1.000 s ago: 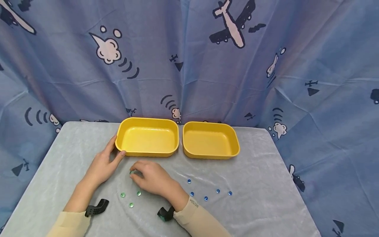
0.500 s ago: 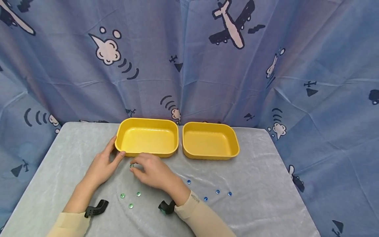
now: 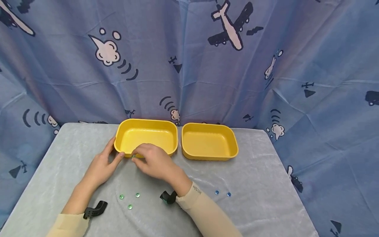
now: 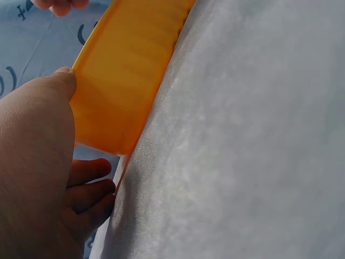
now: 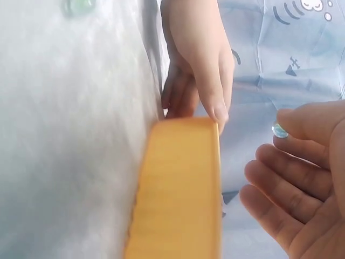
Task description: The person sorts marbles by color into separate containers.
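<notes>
Between thumb and index finger, my right hand pinches a small green glass bead, held right above the front rim of the left yellow container. The other fingers of that hand are loosely bent in the right wrist view. My left hand grips the near left corner of the same container, its thumb at the rim and its fingers along the left side. Three more green glass beads lie on the cloth in front of the hands.
A second yellow container stands just right of the first, its inside bare. Two blue beads lie to the right of my right sleeve. Grey cloth covers the table, and a blue patterned curtain hangs behind.
My right hand has carried the green bead from over the cloth up to the left container's front rim. The right forearm now hides some blue beads. My left hand stays put.
</notes>
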A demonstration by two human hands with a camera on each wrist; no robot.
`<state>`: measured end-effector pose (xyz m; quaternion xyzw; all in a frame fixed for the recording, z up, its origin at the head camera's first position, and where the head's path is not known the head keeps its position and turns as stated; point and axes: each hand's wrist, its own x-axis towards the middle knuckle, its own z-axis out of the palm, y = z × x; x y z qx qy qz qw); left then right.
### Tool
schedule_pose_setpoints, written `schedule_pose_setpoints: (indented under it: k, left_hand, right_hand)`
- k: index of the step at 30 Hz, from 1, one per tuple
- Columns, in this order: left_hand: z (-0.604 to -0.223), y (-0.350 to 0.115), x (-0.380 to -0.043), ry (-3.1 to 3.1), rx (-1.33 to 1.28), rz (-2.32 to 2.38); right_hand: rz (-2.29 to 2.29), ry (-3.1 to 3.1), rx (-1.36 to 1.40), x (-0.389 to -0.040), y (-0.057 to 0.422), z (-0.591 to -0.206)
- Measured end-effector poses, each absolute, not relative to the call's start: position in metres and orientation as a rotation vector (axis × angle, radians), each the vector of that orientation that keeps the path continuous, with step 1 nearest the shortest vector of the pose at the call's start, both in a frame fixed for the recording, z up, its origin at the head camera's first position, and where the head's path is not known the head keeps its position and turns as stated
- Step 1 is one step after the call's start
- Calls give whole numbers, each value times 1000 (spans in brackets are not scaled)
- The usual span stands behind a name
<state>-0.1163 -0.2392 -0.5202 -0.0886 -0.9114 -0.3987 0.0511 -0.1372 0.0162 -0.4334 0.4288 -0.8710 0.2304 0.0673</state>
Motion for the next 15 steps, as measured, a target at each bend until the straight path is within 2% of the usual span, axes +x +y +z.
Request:
schedule_pose_setpoints:
  k: [15]
  left_hand:
    - [-523, -240, -118, -2795, -236, -1189]
  right_hand:
    - [705, -2678, 1171, -163, 22, -433]
